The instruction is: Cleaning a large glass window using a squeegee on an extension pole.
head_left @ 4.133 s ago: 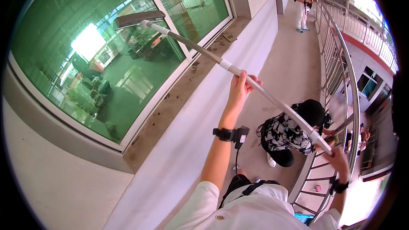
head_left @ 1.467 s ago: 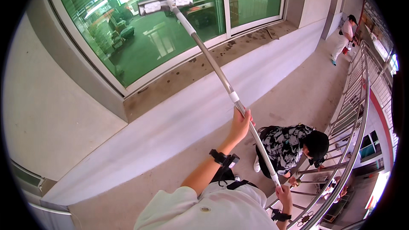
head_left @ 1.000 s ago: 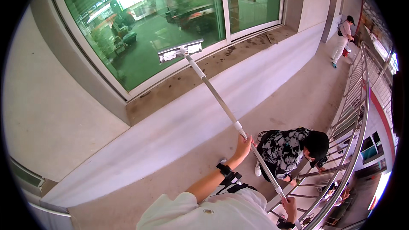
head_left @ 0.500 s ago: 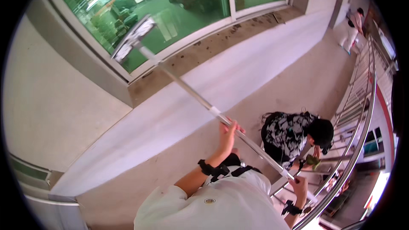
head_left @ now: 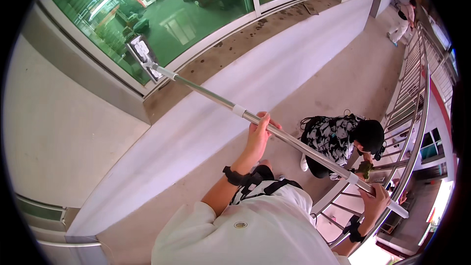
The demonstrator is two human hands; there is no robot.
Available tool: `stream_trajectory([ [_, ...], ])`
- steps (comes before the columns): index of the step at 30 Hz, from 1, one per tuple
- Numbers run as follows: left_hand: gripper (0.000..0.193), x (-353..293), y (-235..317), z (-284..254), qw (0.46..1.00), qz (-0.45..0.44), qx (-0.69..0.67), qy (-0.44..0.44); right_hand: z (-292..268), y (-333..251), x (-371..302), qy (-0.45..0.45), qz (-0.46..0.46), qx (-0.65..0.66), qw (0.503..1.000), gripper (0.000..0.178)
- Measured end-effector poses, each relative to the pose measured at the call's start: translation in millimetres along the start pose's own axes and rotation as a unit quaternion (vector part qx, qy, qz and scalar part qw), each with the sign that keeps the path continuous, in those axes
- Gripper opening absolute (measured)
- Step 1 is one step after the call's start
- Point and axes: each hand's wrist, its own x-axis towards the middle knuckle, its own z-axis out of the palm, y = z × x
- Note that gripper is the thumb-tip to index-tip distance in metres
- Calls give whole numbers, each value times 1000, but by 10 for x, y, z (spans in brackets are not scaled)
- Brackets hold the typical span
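A window squeegee (head_left: 142, 51) with a flat, pale-padded head sits at the lower left corner of the green-tinted window (head_left: 181, 24), overlapping the glass and frame. Its long metal pole (head_left: 211, 94) slants down to the right across my front. My left hand (head_left: 259, 132) is wrapped round the middle of the pole, just below a white collar. Near the white butt end, my right hand (head_left: 375, 202) grips the pole close to the railing. Whether the head presses on the glass I cannot tell.
A stained sill (head_left: 235, 39) runs under the window above a white wall (head_left: 255, 81). On my right a metal railing (head_left: 423, 132) curves along the walkway. A crouching person in a patterned shirt (head_left: 331, 137) wipes it with a green cloth (head_left: 364, 169). Another person (head_left: 403, 22) stands farther off.
The squeegee head has turned and moved slightly down-left toward the window's corner. My right hand and the pole's butt end have shifted right and up, over the railing. Both hands keep hold.
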Motion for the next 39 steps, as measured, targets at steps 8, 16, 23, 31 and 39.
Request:
stream_trajectory([
  [8,29,-166,238,-296,998,-46,43,-8,94,69,-269,16,-39,29,999,48],
  [16,35,101,541,-773,969,-174,-102,-142,751,-346,-621,17,63,88,994,41],
  [23,44,101,1133,-1096,950,-135,-281,18,653,-622,-1164,46,95,53,993,38],
  [31,45,8,953,-1631,936,-150,-306,-86,606,-956,-1675,-5,141,51,989,35],
  [39,43,-276,627,-2000,934,-189,-294,-68,1052,-770,-2183,-63,202,127,969,33],
])
